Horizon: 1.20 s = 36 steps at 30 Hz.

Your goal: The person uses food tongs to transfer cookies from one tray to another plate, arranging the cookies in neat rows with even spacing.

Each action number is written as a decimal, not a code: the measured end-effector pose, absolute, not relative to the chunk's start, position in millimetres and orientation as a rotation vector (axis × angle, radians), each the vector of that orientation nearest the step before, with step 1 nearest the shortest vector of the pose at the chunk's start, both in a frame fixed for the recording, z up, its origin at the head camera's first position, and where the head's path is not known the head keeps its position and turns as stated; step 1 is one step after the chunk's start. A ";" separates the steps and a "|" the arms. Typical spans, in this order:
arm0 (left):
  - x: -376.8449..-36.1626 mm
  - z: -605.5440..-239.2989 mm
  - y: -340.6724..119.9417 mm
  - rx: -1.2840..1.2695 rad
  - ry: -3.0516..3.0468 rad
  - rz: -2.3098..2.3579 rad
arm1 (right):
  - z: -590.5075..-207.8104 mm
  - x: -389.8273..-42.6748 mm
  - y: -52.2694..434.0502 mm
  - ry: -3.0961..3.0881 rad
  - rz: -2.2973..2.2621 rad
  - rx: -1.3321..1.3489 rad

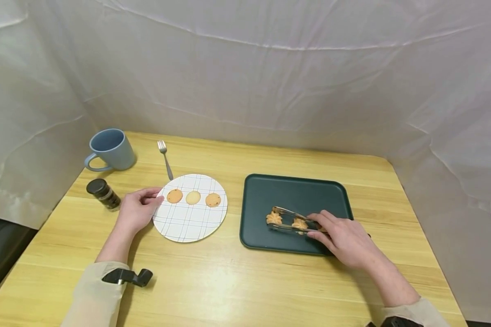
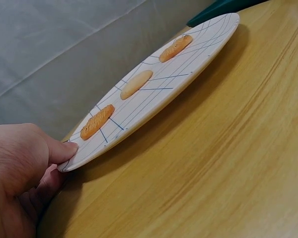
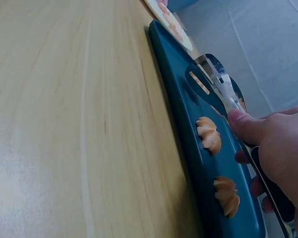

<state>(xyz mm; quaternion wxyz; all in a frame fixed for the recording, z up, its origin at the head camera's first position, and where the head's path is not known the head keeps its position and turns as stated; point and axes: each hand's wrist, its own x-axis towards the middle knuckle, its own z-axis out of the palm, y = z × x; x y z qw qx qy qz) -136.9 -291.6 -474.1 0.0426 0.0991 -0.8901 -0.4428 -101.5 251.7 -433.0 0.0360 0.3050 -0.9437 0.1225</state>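
My left hand (image 1: 138, 210) pinches the left rim of a round white plate (image 1: 184, 225) with blue lines, thumb on top and fingers beneath. Three flat round cookies lie in a row on it: a speckled cookie (image 1: 174, 196), a plain pale cookie (image 1: 193, 197) and another speckled cookie (image 1: 213, 200). My right hand (image 1: 348, 236) holds metal tongs (image 3: 223, 87) over a dark green tray (image 1: 294, 190). Between the tong tips sits a swirled cookie (image 1: 274, 218). Closer to the hand, two more swirled cookies show in the right wrist view, a near cookie (image 3: 226, 196) and a middle cookie (image 3: 208, 135).
Behind the plate lies a fork (image 1: 165, 160). A blue mug (image 1: 113, 150) stands at the back left, with a dark-capped spice jar (image 1: 103, 194) in front of it. Pale cloth (image 1: 245, 81) hangs around the wooden table (image 1: 212, 290).
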 end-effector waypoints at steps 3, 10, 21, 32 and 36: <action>-137.7 -474.3 -292.2 0.303 -2.726 -1.351 | -430.4 -102.8 250.0 -2.887 0.397 0.951; -139.9 -474.1 -294.0 0.316 -2.745 -1.333 | -420.1 -106.8 240.1 -2.875 0.393 0.963; -139.6 -472.2 -290.8 0.325 -2.739 -1.358 | -412.1 -113.6 216.4 -2.835 0.437 1.026; -138.5 -472.1 -291.6 0.321 -2.753 -1.351 | -413.7 -120.4 184.3 -2.828 0.431 1.075; -138.3 -472.9 -292.6 0.311 -2.751 -1.347 | -415.7 -122.7 172.0 -2.818 0.449 1.103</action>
